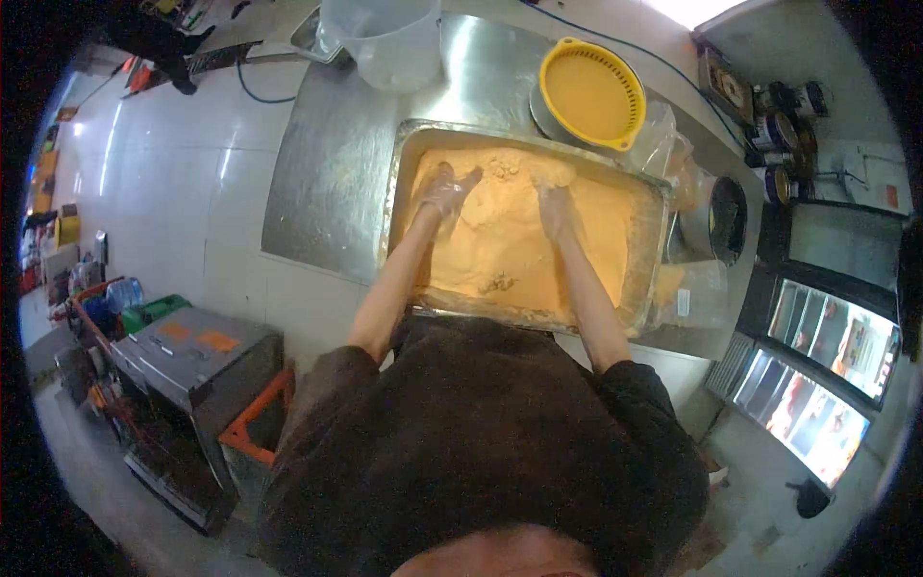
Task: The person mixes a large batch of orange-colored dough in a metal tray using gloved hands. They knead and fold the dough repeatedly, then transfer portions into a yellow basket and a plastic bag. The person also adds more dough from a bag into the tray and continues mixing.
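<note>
A deep rectangular metal tray (652, 252) lies before me, filled with pale orange powder (497, 231) that looks like breading flour. My left hand (441, 193), in a clear plastic glove, rests in the powder near the far left corner with its fingers spread. Towards the far right side, my right hand (555, 208), gloved too, reaches into the powder. Its fingertips are coated or buried beside a raised heap, so whether they grip anything is hidden. Small crumbly clumps (499, 283) show near the tray's front and between the hands at the far end.
The tray stands on a stainless steel table (324, 180). Behind it are a translucent plastic bucket (396, 50) and a yellow strainer basket (634, 86) set in a metal pot. Plastic bags (652, 137) and a round metal container (725, 220) sit at the right. A grey cabinet (195, 353) stands lower left.
</note>
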The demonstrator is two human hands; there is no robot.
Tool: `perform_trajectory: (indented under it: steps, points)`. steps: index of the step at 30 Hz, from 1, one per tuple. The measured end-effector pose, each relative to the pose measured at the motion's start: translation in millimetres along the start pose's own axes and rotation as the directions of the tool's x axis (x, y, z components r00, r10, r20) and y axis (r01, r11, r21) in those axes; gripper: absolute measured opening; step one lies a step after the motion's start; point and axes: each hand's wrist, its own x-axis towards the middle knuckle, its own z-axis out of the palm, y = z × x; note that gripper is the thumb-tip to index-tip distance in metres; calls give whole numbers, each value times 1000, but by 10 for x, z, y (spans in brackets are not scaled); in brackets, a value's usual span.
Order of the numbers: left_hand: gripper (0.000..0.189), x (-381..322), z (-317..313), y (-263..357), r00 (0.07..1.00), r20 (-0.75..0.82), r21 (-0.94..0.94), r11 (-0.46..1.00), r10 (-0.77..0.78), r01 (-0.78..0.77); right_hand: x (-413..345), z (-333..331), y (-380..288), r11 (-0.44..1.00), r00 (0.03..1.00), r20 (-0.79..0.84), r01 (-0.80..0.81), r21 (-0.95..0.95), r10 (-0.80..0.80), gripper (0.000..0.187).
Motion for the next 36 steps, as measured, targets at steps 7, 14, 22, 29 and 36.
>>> perform_trajectory:
  steps: [7, 14, 22, 29, 36]
  points:
    - [100, 131, -289, -113, 909, 416, -77, 997, 6, 29, 4, -428, 437, 986, 967, 208, 160, -46, -147, 51]
    - [105, 42, 96, 279, 940, 278, -315, 906, -196, 282, 401, 131, 586, 999, 999, -21, -49, 15, 49, 31]
    - [85, -512, -132, 19, 1000, 7, 359, 933, -3, 0, -17, -368, 1080, 917, 931, 184, 249, 310, -315, 32]
    - [87, -404, 210, 17, 970, 29, -103, 964, -242, 244, -399, -83, 845, 976, 976, 181, -83, -203, 121, 38]
    - [88, -1064, 123, -196, 905, -298, -89, 953, -303, 290, -836, -1052, 929, 910, 936, 307, -31, -413, 172, 34]
